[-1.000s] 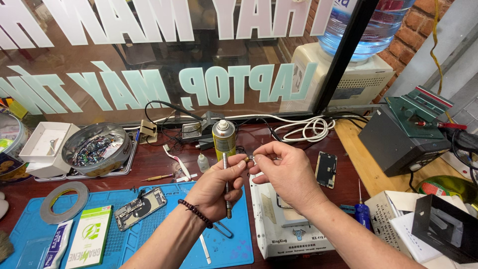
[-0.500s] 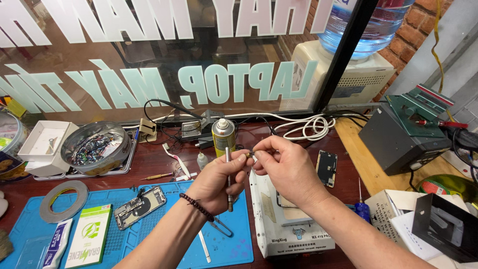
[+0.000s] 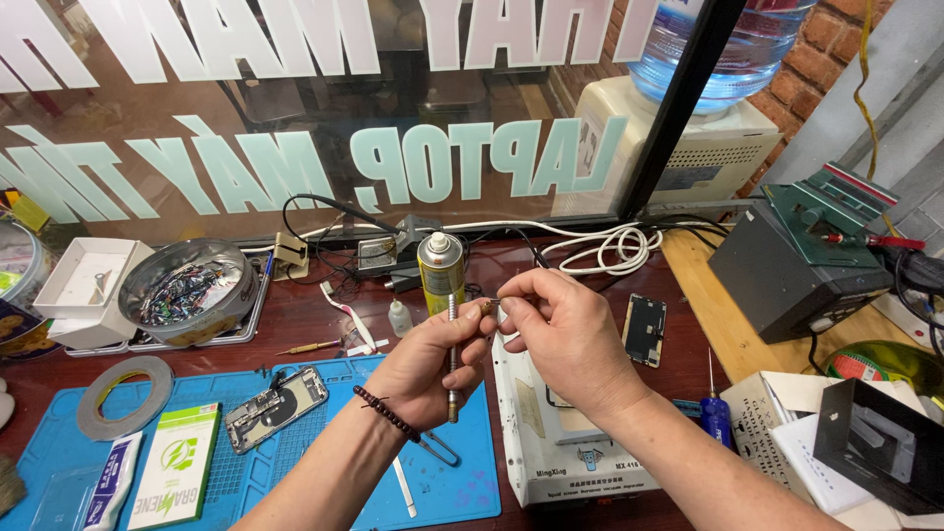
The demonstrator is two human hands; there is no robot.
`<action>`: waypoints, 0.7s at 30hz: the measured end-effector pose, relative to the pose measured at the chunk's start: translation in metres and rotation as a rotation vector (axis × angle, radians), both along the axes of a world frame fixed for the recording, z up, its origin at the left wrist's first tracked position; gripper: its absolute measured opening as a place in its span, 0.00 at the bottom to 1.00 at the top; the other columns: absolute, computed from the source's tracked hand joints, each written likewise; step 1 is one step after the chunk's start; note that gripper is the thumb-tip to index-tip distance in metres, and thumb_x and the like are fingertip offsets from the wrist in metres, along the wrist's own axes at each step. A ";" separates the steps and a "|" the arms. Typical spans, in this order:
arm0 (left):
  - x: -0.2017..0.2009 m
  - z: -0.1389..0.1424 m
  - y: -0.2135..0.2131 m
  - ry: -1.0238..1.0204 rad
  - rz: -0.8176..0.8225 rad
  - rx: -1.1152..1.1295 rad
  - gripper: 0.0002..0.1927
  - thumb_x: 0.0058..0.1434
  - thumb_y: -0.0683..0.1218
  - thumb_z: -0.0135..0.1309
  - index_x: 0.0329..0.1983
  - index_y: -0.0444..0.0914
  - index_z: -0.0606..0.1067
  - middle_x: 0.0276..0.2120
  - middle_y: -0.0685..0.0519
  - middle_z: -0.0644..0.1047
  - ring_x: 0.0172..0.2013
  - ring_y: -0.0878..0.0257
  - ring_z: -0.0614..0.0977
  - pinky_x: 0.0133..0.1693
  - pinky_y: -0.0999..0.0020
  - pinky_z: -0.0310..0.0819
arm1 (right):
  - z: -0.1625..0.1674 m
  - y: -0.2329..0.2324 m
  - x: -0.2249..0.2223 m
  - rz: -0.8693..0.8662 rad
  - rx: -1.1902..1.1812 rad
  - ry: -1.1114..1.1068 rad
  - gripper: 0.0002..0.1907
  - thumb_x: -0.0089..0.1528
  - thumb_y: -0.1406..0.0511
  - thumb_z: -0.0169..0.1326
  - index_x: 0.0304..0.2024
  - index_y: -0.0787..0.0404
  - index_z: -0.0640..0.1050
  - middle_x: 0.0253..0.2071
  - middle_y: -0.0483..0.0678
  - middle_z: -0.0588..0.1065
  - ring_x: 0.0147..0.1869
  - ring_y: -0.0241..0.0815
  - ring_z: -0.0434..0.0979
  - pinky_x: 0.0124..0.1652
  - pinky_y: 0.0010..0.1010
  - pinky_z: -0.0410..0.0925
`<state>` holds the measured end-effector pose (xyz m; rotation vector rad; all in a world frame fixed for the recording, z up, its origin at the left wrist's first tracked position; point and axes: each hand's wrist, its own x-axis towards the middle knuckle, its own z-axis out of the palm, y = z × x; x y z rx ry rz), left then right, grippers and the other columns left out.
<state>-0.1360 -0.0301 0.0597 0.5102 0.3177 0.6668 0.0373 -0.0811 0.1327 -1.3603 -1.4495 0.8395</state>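
Left hand (image 3: 425,366) grips metal screwdriver (image 3: 452,359) upright; right hand (image 3: 560,329) pinches its tip

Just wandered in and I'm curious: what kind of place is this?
Most likely a phone repair bench. An opened phone lies on a blue work mat, a bowl of small parts stands behind, and the left hand holds a slim metal screwdriver.

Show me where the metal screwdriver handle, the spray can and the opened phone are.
metal screwdriver handle (image 3: 452,379), head view, mid shaft below the left hand
spray can (image 3: 441,270), head view, yellow body
opened phone (image 3: 275,407), head view, exposed inside
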 end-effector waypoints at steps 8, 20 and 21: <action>-0.001 0.003 -0.004 0.087 0.060 -0.032 0.09 0.72 0.47 0.48 0.42 0.36 0.71 0.27 0.57 0.73 0.19 0.72 0.67 0.18 0.80 0.60 | 0.004 -0.002 0.000 0.028 0.020 -0.060 0.07 0.65 0.68 0.51 0.40 0.66 0.79 0.38 0.47 0.74 0.37 0.34 0.85 0.31 0.26 0.78; -0.002 0.004 -0.006 0.179 0.072 -0.031 0.11 0.72 0.48 0.46 0.39 0.36 0.72 0.22 0.55 0.72 0.16 0.70 0.65 0.18 0.77 0.57 | 0.006 -0.005 0.001 0.057 0.053 -0.141 0.06 0.64 0.69 0.52 0.39 0.66 0.79 0.36 0.47 0.75 0.35 0.34 0.83 0.30 0.26 0.77; -0.002 0.004 -0.007 0.201 0.064 0.010 0.11 0.72 0.47 0.46 0.38 0.36 0.72 0.20 0.55 0.72 0.15 0.69 0.65 0.17 0.77 0.56 | 0.006 -0.006 0.002 0.062 0.062 -0.175 0.06 0.63 0.70 0.52 0.39 0.66 0.79 0.36 0.47 0.75 0.34 0.34 0.83 0.31 0.26 0.77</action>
